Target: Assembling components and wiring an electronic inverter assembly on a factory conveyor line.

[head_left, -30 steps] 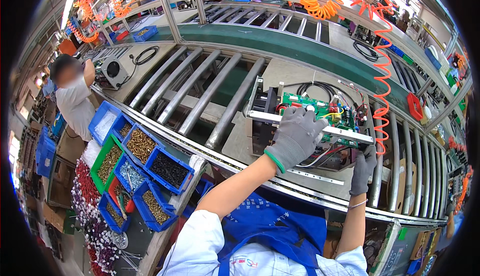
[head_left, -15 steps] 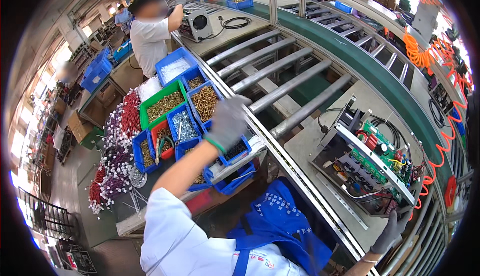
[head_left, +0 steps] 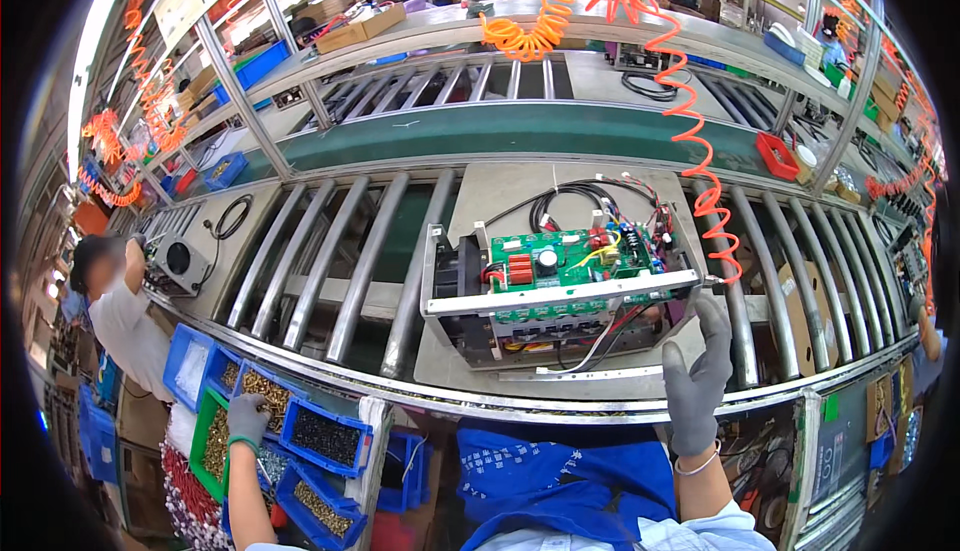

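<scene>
My left hand (head_left: 247,418), in a grey glove, is at the blue bin of brass screws (head_left: 268,391). Its fingers curl down toward the screws; what they hold, if anything, is hidden. My right hand (head_left: 697,376), also gloved, is raised beside the right front corner of an open metal-framed electronic unit (head_left: 560,296). Thumb and fingers are spread, with nothing visible in them. Inside the unit is a green circuit board (head_left: 575,259) with red parts, a round capacitor and coloured wires. A black fan sits at its left end.
The unit rests on a pale board (head_left: 490,196) over metal rollers (head_left: 350,271). Nearby are a bin of black screws (head_left: 325,436), a green bin (head_left: 212,441) and another screw bin (head_left: 318,506). An orange coiled hose (head_left: 705,171) hangs by the unit. A co-worker (head_left: 125,316) stands left.
My view has swung right, bringing the unit to the middle. The left hand now reaches to the brass screws. The right hand stays near the unit's corner, its fingers now spread upward.
</scene>
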`<state>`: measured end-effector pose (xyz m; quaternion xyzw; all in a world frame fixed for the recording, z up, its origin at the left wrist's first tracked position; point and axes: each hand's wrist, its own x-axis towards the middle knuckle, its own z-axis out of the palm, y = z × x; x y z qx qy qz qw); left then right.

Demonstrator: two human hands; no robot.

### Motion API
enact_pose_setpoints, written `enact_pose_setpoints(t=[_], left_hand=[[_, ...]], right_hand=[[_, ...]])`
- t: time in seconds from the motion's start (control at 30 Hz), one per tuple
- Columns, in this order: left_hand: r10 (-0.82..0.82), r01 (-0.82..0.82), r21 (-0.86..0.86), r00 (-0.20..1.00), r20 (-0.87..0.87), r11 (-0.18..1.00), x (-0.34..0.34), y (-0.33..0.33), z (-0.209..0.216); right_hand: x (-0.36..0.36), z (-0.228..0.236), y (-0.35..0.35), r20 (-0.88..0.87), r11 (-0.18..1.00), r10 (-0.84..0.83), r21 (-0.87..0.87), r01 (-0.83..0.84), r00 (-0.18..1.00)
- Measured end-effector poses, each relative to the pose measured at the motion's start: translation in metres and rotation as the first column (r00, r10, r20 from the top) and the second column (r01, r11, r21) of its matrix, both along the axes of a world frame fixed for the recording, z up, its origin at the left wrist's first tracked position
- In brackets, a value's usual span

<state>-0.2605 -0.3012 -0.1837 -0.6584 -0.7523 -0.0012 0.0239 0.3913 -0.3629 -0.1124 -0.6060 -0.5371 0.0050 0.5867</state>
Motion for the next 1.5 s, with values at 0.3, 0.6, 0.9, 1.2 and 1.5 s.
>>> enact_pose_setpoints(t=[0.3, 0.6, 0.9, 1.2, 1.5], left_hand=[[0.041, -0.051, 0.209, 0.998, 0.053, 0.977, -0.004, 0.004, 0.008], [0.106, -0.383, 0.182, 0.621, 0.777, 0.906, -0.012, -0.001, 0.015], [0.192, 0.151, -0.122, -0.852, 0.487, 0.981, 0.23, -0.017, 0.034], [0.391, 0.337, -0.199, -0.792, 0.469, 0.92, 0.404, -0.027, -0.008], [0.423, 0.376, -0.194, -0.794, 0.437, 0.906, 0.41, -0.041, -0.013]], right_hand=[[-0.016, 0.011, -0.003, 0.091, 0.998, 0.069, -0.002, -0.069, 0.994], [-0.03, 0.009, -0.002, 0.121, 0.993, 0.119, -0.042, -0.114, 0.985], [-0.093, 0.008, 0.017, 0.213, 0.845, 0.532, -0.069, -0.53, 0.82], [-0.109, -0.019, 0.019, 0.535, 0.881, 0.461, -0.37, -0.294, 0.708], [-0.089, -0.032, 0.025, 0.628, 0.852, 0.522, -0.412, -0.323, 0.577]])
